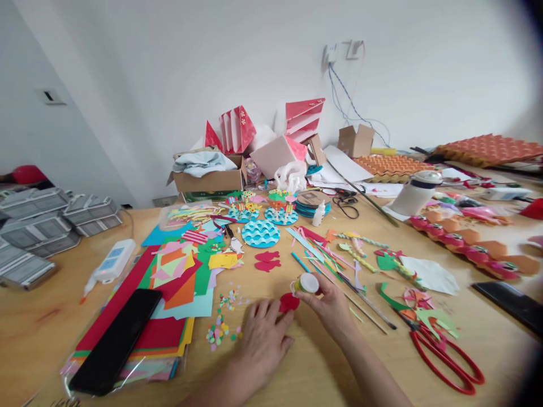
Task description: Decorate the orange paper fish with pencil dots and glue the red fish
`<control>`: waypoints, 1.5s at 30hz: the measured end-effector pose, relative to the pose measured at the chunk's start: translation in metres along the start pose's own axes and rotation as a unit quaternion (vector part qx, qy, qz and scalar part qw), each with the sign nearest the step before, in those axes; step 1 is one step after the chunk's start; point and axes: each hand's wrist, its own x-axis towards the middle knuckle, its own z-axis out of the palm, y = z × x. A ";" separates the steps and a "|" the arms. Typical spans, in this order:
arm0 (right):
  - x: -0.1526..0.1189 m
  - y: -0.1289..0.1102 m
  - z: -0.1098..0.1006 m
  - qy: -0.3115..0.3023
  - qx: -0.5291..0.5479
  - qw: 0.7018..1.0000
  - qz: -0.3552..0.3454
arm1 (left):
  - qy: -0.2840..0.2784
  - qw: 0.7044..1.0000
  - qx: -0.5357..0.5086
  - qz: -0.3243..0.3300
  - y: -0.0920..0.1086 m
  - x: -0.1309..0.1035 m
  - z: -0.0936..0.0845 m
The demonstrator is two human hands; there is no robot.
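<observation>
In the head view my right hand point(328, 303) grips a small jar with a white lid point(309, 282), tilted over a red paper piece point(289, 302). My left hand point(267, 333) lies flat on the table, its fingers stretched out and its tips beside the red piece. Whether they press on its edge I cannot tell. Just beyond are two red fish-shaped cutouts point(267, 260). Small coloured paper dots point(218, 331) are scattered left of my left hand. Thin sticks and paper strips point(335, 265) lie past my right hand.
A black phone point(116, 342) rests on stacked coloured paper point(169, 333) at left. Red-handled scissors point(445, 362) lie at right under paper scraps. Blue wavy discs point(260, 233) and a white glue bottle point(319, 213) stand farther back, before a cardboard box point(207, 181).
</observation>
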 end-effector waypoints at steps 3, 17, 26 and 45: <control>0.000 0.000 0.005 -0.011 0.002 1.000 -0.020 | 0.003 1.000 -0.006 -0.001 0.000 0.000 0.001; 0.003 -0.005 0.009 -0.031 -0.004 0.999 -0.019 | 0.002 1.000 -0.013 -0.003 0.000 0.001 0.001; 0.003 -0.003 0.013 -0.033 -0.011 0.999 -0.036 | 0.011 1.000 -0.024 -0.005 0.000 -0.001 0.003; 0.000 -0.006 0.017 -0.047 0.016 0.998 -0.023 | 0.004 1.000 -0.010 -0.020 0.001 -0.001 0.004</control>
